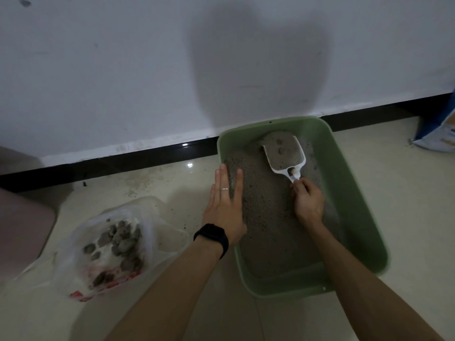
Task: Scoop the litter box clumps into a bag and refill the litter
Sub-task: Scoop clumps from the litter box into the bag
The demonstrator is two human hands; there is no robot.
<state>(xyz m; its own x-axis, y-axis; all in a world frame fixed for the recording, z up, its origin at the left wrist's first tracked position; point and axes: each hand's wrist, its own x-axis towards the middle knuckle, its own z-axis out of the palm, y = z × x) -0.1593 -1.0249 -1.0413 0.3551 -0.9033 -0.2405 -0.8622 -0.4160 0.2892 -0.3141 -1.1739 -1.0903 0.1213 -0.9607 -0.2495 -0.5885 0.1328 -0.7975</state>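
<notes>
Right hand (307, 203) grips white scoop (285, 153), loaded, at far end of green litter box (357, 193); left hand (225, 205) flat, steadying rim; sift gently, then carry level to plastic bag (110, 247).

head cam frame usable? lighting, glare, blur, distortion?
Head view: dim overall, broad soft shadow on the wall above the litter box. Head view: two small glare spots on the glossy floor by the baseboard, which bows from the wide-angle lens. Head view: box's near-right rim looks smeared; scoop, left hand and right hand are fairly sharp.
</notes>
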